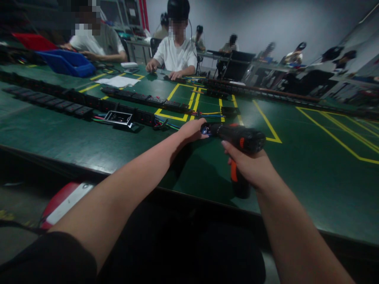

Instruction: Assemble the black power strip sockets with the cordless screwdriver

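In the head view, with twelve o'clock pointing away from the wearer, the power screwdriver [241, 139] lay over the near part of the green desk [296, 177], its body's long axis running roughly from nine to three o'clock. Its nose pointed toward nine, tipped slightly toward ten, and its black-and-orange grip dropped toward six. The right hand [247, 161] was wrapped around that grip, below the body. The left hand [194, 130] was at nine o'clock from the tool, its fingers curled around a small dark part [206, 129] right at the nose; whether the tip touched it could not be told. Coloured wires [171, 126] led from the left hand toward ten o'clock, near a metal-framed module [118, 117] beside a long black socket strip [59, 103].
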Available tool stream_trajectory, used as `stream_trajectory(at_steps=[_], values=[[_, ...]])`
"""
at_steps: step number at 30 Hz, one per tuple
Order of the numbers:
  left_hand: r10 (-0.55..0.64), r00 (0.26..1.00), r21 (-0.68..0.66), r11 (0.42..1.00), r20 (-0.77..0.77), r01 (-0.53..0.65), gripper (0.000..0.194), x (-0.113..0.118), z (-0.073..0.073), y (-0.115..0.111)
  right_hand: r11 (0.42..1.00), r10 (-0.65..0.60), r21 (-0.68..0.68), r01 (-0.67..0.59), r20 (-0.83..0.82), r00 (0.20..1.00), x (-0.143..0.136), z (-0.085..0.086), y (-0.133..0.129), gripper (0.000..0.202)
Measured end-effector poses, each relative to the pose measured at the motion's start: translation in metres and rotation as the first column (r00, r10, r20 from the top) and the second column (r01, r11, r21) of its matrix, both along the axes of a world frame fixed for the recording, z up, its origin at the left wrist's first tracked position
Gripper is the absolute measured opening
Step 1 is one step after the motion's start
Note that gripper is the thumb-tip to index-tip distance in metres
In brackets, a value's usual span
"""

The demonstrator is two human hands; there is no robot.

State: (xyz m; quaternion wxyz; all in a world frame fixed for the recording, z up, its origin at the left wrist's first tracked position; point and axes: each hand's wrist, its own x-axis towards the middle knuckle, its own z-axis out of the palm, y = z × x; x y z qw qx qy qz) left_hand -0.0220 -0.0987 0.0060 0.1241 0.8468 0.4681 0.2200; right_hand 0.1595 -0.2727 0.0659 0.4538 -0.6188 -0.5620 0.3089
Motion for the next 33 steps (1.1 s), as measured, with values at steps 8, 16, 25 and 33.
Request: stream_trajectory(at_steps=[8, 16, 25, 33], values=[[-0.037, 0.998, -0.029, 0.999, 0.053, 0.039, 0.053, -0.001, -0.002, 0.004, 0.988, 0.066, 0.124, -0.095, 0.221, 0.973, 0.0, 0.003, -0.005, 0.051], [-0.024, 0.999, -0.021, 0.999, 0.021, 0.024, 0.054, 0.0, 0.002, 0.0, 0.975, 0.086, 0.164, -0.15, 0.341, 0.936, 0.0, 0.006, -0.006, 0.053], [-0.019, 1.0, -0.011, 1.0, -0.013, 0.019, 0.066, 0.001, 0.0, 0.002, 0.966, 0.144, 0.106, -0.235, 0.531, 0.835, 0.005, 0.005, 0.001, 0.056], [-0.043, 0.999, 0.022, 0.999, 0.007, 0.042, 0.059, 0.003, -0.002, 0.003, 0.961, 0.182, 0.078, -0.265, 0.546, 0.818, 0.015, 0.015, 0.0, 0.052]])
